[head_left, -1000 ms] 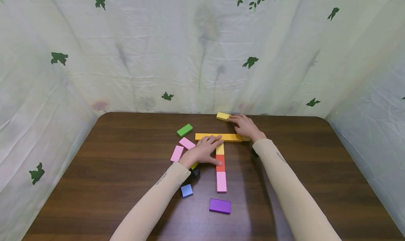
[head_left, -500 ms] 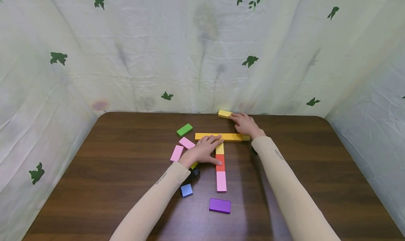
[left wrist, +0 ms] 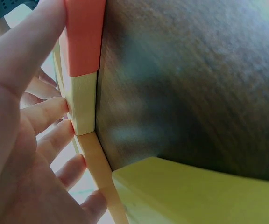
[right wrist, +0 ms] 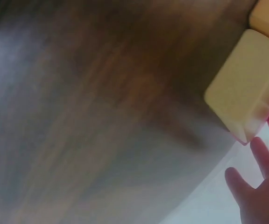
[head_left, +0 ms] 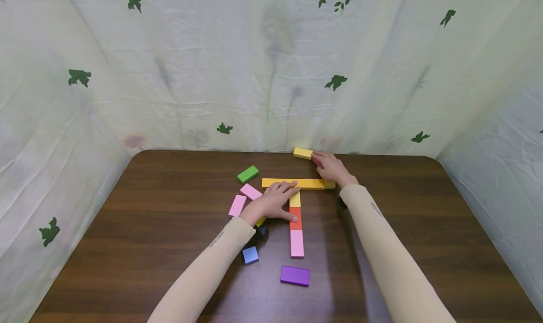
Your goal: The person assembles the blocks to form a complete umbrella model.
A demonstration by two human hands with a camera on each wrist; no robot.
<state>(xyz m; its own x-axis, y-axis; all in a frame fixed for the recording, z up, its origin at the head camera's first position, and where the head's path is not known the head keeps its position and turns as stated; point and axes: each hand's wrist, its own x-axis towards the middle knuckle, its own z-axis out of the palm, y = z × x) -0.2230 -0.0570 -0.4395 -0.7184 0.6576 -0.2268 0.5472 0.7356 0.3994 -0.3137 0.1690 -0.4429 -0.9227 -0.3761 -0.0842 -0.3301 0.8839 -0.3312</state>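
Note:
My left hand (head_left: pixel 273 202) lies spread over a T of wooden blocks, its thumb on the red block (head_left: pixel 295 225) and its fingertips along the pale yellow block (head_left: pixel 295 200) and the orange row (head_left: pixel 309 184). A pink block (head_left: pixel 297 244) forms the near end of the stem. At the back edge, my right hand (head_left: pixel 333 169) has its fingertips at the right end of a yellow block (head_left: pixel 302 153); whether they touch cannot be told. In the right wrist view, a pale yellow block (right wrist: pixel 242 77) ends the orange row, and the right fingers (right wrist: pixel 264 156) look spread.
Left of the T lie a green block (head_left: pixel 248 174), two pink blocks (head_left: pixel 237 205) and a blue block (head_left: pixel 250 255). A yellow block (left wrist: pixel 195 196) sits beneath the left wrist. Nearest lies a purple block (head_left: pixel 295 276). Behind the table (head_left: pixel 169 172) hangs a patterned curtain (head_left: pixel 191 78).
The yellow block at the back has moved slightly right and toward the back edge. My right fingers, earlier over its right part, now sit at its end. The left hand has stayed still.

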